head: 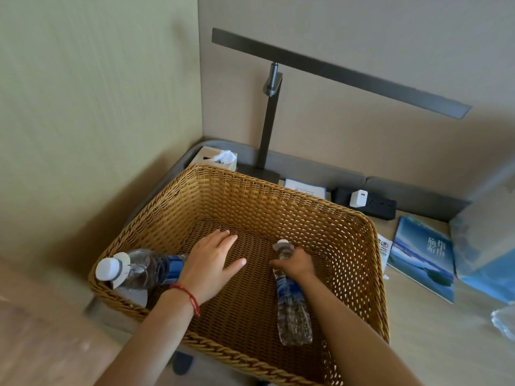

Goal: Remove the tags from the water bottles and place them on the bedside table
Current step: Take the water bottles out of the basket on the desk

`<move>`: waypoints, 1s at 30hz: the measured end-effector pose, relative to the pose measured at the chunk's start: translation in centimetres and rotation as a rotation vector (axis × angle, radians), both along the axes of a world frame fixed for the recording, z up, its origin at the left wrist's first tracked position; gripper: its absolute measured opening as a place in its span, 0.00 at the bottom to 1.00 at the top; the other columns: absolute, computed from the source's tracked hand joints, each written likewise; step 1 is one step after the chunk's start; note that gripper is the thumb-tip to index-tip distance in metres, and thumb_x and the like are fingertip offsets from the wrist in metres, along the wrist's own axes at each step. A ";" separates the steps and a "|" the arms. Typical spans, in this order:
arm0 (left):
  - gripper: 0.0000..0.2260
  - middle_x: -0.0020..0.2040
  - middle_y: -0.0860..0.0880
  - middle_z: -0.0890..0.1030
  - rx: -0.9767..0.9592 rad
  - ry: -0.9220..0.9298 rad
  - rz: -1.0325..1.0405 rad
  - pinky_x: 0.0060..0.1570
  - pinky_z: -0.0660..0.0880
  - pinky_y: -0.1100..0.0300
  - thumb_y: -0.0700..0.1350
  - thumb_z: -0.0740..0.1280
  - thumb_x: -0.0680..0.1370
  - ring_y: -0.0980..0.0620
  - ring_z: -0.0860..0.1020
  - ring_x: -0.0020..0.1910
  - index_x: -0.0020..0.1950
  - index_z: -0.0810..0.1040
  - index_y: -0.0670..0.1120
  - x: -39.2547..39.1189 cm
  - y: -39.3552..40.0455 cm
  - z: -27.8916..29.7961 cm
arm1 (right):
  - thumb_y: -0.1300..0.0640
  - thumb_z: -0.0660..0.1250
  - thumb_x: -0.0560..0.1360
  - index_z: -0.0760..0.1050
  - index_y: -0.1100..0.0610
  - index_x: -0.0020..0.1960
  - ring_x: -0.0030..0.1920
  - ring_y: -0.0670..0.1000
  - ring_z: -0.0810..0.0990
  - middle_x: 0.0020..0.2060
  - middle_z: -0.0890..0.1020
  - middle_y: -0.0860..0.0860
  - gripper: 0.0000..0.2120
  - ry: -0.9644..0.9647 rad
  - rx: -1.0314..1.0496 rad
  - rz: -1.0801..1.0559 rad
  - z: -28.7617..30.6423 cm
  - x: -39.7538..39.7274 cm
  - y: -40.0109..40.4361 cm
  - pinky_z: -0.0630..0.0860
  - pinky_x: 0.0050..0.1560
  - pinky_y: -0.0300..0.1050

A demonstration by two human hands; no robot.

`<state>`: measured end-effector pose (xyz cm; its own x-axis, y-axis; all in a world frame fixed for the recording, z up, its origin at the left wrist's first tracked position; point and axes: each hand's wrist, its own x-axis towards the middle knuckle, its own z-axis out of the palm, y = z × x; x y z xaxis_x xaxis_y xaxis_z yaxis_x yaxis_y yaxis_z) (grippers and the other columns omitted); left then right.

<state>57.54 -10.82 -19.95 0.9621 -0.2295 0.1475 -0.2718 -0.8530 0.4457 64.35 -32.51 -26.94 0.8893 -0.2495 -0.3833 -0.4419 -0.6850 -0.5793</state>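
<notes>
We're early on — our right hand grips one water bottle lying in the wicker basket, our left hand hovers spread beside the tagged bottle — neither stands on the bedside table yet.

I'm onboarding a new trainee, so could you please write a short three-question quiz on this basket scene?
1. True or false: the right hand grips a water bottle near its neck.
2. Which bottle shows a white paper tag at its cap?
A. bottle at the basket's left corner
B. bottle under the right hand
3. Fill in: the left hand lies with straight fingers inside the ____.

Key: 1 true. 2 A. 3 wicker basket.
</notes>
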 end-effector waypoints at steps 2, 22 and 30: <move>0.26 0.72 0.47 0.65 -0.006 0.006 0.006 0.71 0.55 0.55 0.57 0.60 0.76 0.49 0.58 0.73 0.71 0.63 0.46 0.0 0.1 0.1 | 0.48 0.77 0.63 0.70 0.61 0.60 0.57 0.56 0.77 0.57 0.77 0.58 0.32 -0.021 0.008 -0.004 0.0 0.0 -0.1 0.74 0.54 0.46; 0.26 0.71 0.44 0.66 -0.138 0.007 0.122 0.70 0.58 0.54 0.54 0.62 0.76 0.48 0.61 0.71 0.70 0.64 0.45 -0.5 0.6 1.0 | 0.54 0.77 0.62 0.74 0.54 0.58 0.48 0.48 0.81 0.48 0.82 0.49 0.27 -0.365 0.273 0.197 4.9 -1.2 3.6 0.76 0.44 0.36; 0.24 0.68 0.44 0.70 -0.322 -0.092 0.218 0.67 0.60 0.58 0.50 0.66 0.75 0.48 0.65 0.69 0.68 0.67 0.44 -1.5 1.3 2.7 | 0.52 0.77 0.61 0.72 0.53 0.61 0.51 0.47 0.80 0.51 0.81 0.48 0.30 -0.451 0.373 0.309 6.7 -1.8 5.5 0.77 0.55 0.46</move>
<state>56.02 -9.57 -17.23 0.9626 0.0510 0.2662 -0.1506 -0.7159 0.6818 62.55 -26.99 -20.25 0.9922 0.1205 0.0320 0.0842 -0.4592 -0.8843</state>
